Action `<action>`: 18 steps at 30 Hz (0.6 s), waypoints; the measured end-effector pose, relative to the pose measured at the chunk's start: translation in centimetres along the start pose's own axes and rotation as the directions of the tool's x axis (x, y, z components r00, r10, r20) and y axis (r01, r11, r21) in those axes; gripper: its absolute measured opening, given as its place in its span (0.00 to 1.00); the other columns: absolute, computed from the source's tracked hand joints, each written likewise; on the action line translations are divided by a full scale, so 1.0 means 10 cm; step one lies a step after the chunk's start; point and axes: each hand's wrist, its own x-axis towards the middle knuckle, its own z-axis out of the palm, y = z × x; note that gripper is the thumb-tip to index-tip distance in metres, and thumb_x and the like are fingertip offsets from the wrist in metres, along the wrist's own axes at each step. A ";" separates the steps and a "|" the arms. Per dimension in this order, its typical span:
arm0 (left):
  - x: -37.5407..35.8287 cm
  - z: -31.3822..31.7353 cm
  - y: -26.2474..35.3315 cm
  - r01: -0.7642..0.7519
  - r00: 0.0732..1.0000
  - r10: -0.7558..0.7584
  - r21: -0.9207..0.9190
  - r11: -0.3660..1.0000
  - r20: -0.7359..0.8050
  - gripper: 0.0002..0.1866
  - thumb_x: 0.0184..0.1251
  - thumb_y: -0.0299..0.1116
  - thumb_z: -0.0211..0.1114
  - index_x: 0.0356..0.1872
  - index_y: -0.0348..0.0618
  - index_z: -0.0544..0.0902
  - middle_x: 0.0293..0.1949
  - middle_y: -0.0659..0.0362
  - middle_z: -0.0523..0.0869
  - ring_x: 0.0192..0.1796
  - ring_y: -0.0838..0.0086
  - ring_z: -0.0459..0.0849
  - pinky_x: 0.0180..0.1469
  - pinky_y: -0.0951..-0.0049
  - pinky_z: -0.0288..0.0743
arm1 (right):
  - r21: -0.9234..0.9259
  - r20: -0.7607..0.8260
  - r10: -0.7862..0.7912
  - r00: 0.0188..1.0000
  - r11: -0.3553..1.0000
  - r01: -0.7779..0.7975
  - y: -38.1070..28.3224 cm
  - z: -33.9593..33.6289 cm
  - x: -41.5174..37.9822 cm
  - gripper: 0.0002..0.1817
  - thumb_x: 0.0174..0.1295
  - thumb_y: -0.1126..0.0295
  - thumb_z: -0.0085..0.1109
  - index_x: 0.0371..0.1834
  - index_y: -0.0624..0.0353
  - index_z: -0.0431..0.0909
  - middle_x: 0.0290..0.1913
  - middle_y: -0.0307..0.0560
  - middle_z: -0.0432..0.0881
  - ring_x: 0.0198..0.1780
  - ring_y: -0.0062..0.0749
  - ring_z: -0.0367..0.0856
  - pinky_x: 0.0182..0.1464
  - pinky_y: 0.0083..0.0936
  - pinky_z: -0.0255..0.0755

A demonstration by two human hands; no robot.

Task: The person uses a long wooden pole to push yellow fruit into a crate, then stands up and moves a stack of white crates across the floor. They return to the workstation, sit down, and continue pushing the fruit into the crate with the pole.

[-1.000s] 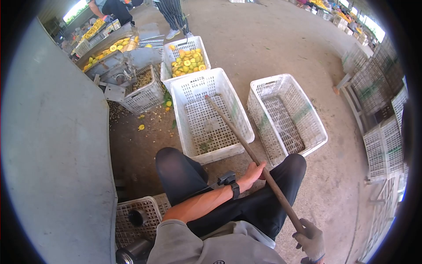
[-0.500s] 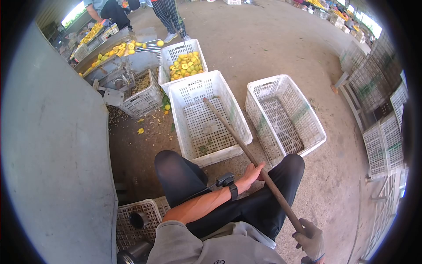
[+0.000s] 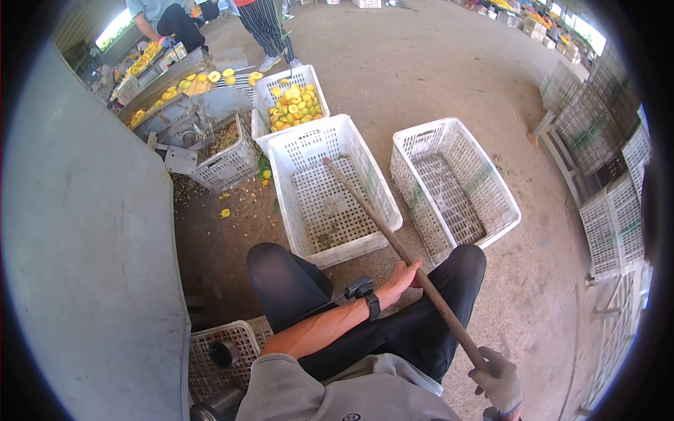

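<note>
The person's bare left hand (image 3: 404, 276) is curled around a long, round wooden stick (image 3: 446, 313), some of its fingers hidden beneath the shaft. The right hand (image 3: 500, 380), in a pale fabric glove, is closed around the stick's near end. The stick is brown, smooth and straight, slanting across the lap between both hands and running on ahead of the left one; its far tip lies over a crate (image 3: 278, 189), though whether it touches the plastic cannot be told. A dark watch (image 3: 373, 304) circles the left wrist.

That crate, ahead of the left hand, is white plastic, rectangular, pierced with square holes, with leaf scraps on its floor. One similar crate (image 3: 491, 179) stands ahead of the right hand, its plastic scuffed and streaked green. Beyond the first, farther from the left hand, one more (image 3: 262, 98) holds a heap of yellow, rounded fruit (image 3: 291, 109), too many to count. To its left, one grimy crate (image 3: 228, 167) holds small brownish bits. Left of the left hand rises one flat grey metal panel (image 3: 91, 231); behind that hand, two metal cylinders are seen, one (image 3: 223, 354) upright in a lattice crate (image 3: 242, 331) and one (image 3: 225, 401) lying below it.
</note>
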 end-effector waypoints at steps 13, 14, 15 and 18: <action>0.02 0.00 -0.03 -0.021 1.000 0.021 -0.020 1.000 0.003 0.29 0.79 0.55 0.63 0.35 0.31 0.82 0.33 0.52 0.85 0.33 0.69 0.88 0.36 0.65 0.84 | 0.025 0.000 -0.004 1.000 1.000 0.004 0.05 -0.01 0.01 0.36 0.54 0.70 0.72 0.69 0.71 0.77 0.37 0.52 0.91 0.24 0.26 0.85 0.22 0.21 0.71; 0.00 0.01 -0.01 -0.026 1.000 0.026 -0.007 1.000 -0.010 0.29 0.79 0.55 0.63 0.35 0.31 0.82 0.32 0.53 0.85 0.33 0.70 0.88 0.36 0.66 0.84 | 0.031 0.003 -0.002 1.000 1.000 0.002 0.06 -0.01 0.02 0.36 0.54 0.70 0.72 0.69 0.71 0.77 0.37 0.52 0.91 0.24 0.26 0.85 0.23 0.21 0.72; 0.02 0.01 -0.03 -0.032 0.999 0.032 0.005 0.999 -0.022 0.29 0.79 0.54 0.63 0.34 0.31 0.82 0.32 0.53 0.86 0.33 0.70 0.88 0.36 0.66 0.84 | 0.038 0.005 -0.001 1.000 0.999 0.001 0.06 -0.01 0.02 0.36 0.54 0.71 0.72 0.69 0.71 0.77 0.37 0.52 0.91 0.24 0.26 0.85 0.23 0.21 0.72; 0.05 0.01 -0.07 -0.011 0.999 0.013 -0.065 0.998 0.043 0.28 0.80 0.54 0.63 0.33 0.32 0.83 0.31 0.54 0.86 0.32 0.71 0.88 0.35 0.67 0.83 | 0.078 0.014 0.001 1.000 0.997 -0.002 0.13 -0.02 0.05 0.36 0.54 0.71 0.72 0.69 0.71 0.77 0.38 0.52 0.90 0.25 0.27 0.85 0.24 0.21 0.73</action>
